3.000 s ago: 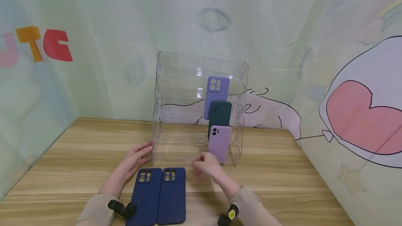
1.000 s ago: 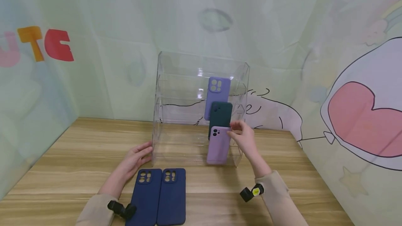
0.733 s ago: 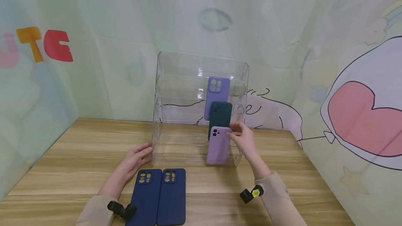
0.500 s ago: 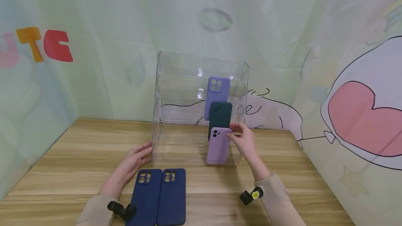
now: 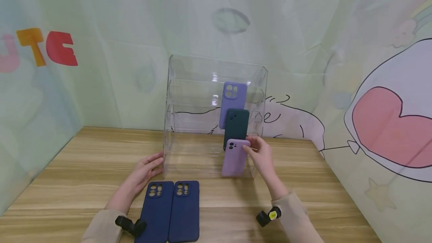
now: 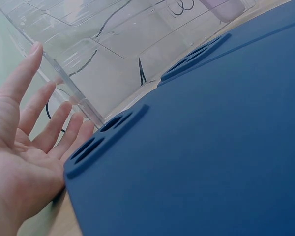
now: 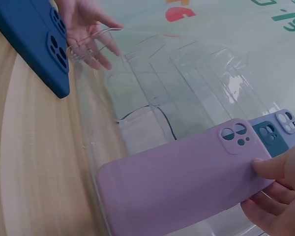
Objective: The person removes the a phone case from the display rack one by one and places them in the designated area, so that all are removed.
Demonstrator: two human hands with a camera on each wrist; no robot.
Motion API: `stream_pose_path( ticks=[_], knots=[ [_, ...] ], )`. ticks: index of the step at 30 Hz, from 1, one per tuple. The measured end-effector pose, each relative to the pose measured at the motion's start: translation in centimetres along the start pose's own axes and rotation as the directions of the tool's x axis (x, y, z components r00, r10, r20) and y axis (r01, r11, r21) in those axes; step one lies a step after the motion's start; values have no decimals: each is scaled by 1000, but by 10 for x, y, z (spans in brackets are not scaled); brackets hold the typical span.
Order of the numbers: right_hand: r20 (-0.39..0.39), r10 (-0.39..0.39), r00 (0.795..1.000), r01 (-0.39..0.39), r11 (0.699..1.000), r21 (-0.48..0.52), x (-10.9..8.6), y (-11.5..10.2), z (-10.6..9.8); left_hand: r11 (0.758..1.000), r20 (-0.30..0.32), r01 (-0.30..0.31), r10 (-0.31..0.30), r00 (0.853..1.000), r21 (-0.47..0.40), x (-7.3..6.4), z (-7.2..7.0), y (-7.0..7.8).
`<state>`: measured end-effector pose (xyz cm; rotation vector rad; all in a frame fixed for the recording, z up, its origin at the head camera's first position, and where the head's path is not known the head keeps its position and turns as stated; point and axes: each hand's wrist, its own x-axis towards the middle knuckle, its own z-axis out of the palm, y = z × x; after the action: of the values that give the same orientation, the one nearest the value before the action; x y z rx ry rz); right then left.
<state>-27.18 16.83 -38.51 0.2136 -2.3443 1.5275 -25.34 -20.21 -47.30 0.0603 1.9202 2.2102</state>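
My right hand [image 5: 261, 157] pinches the upper right corner of a pink-lilac phone case [image 5: 233, 162], thumb on its back face and fingers behind in the right wrist view. That case leans in the lowest tier of a clear acrylic display rack [image 5: 167, 123], its top tipped a little forward. Behind and above it stand a dark green phone case [image 5: 237, 123] and a purple phone case [image 5: 233, 102], one per tier. At the rack's left side, my left hand [image 5: 146, 171] has its fingers extended against the side panel; the left wrist view shows the palm [image 6: 29, 172] holding nothing.
Two navy phone cases [image 5: 158, 213] [image 5: 184, 213] lie side by side on the wooden table [image 5: 303, 183], in front of the rack and beside my left forearm. A printed curtain [image 5: 128, 66] hangs behind the table.
My right hand has moved from the lilac case's lower left to its upper right corner and taken hold. The case's top has since tipped slightly forward and down. The left hand has stayed put.
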Motion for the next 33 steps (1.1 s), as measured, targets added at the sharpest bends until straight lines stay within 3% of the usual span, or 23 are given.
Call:
stream_pose_path(
  ticks=[12,33],
  knots=[
    [9,81,997,-82,995,51,-6,15,1,1000,-6,7,-7,1000,-3,0,1,0],
    [28,229,973,-229,948,222,-5,21,4,1000,2,30,-30,1000,10,1,-1,-1]
  ],
)
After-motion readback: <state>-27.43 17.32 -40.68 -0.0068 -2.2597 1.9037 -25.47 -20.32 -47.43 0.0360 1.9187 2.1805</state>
